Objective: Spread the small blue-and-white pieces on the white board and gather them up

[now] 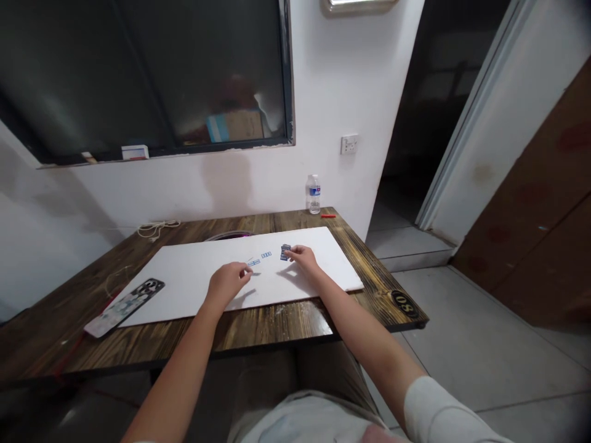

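Note:
A white board (194, 271) lies on the wooden table. On it are two small blue-and-white pieces: one blue-outlined piece (266, 255) near the middle and another blue-lined piece (253, 263) just beyond my left fingers. My left hand (228, 283) hovers low over the board with thumb and forefinger pinched together; what lies between them, if anything, is too small to make out. My right hand (302, 258) grips a small dark-blue banded piece (285, 252) between thumb and fingers, raised above the board. Its exact kind is unclear.
A phone in a patterned case (124, 307) overlaps the board's left end. At the back stand a water bottle (314, 195) and a red pen-like stick (328, 216). A white cable (157, 229) is coiled at the back left. The wooden table (277, 323) carries a round number plate (403, 303).

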{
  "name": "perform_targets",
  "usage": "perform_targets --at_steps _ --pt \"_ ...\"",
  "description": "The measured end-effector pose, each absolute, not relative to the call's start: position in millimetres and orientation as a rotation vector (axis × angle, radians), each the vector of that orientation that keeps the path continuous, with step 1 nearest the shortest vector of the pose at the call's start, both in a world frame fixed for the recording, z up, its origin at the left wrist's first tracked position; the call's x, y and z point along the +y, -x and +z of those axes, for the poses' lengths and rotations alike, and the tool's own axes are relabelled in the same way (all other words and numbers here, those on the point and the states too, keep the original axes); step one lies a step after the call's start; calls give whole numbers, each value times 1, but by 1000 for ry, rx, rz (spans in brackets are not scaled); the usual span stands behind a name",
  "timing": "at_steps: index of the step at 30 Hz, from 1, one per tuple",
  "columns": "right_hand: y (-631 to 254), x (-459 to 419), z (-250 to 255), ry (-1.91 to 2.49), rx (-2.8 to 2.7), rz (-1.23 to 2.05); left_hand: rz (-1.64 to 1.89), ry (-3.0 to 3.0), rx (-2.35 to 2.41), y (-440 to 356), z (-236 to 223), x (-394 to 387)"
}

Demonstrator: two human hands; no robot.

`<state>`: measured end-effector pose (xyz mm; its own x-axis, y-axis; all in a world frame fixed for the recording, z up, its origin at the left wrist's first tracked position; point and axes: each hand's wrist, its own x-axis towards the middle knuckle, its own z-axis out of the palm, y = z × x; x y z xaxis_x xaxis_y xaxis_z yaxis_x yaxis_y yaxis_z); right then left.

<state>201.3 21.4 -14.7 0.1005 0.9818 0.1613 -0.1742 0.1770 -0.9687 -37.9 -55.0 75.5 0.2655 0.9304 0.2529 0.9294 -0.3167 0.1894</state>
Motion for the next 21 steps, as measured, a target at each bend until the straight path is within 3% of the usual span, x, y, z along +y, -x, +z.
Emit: perform_targets --at_steps 4,8,13,21 --pt "-202 20 -14 984 -1116 1116 815 -2294 1844 20 85 -40" --pt "-201 19 -11 969 -1126 1157 1085 -1908 1557 -4 72 -27" --pt "-200 20 -11 912 -1133 1232 1228 -1346 1296 -36 44 -22" --pt "-197 19 -16 773 -1130 1259 1336 -1075 1255 -57 29 -26"
